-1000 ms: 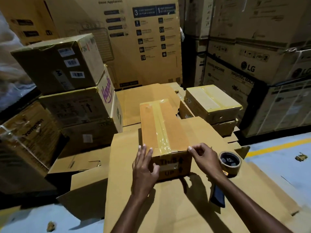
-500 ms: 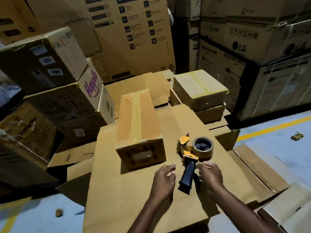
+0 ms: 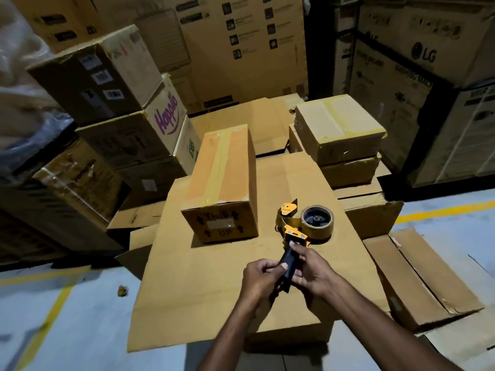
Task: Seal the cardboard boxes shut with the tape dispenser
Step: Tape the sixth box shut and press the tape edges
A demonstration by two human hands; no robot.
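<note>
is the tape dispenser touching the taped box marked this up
Apart. The head view shows a strip of bare cardboard sheet between the tape dispenser and the taped box.

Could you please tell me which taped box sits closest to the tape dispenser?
The long narrow box printed "This up", just left of the tape dispenser; the squarer taped box sits farther back, atop another box.

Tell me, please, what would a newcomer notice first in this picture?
Below the middle, the left hand and the right hand grip the black handle of an orange tape dispenser, whose roll lies on a flat cardboard sheet. Just left of it stands a long box marked THIS UP, with a tape strip along its top. Stacked cartons rise at the left, one with purple lettering.
</note>
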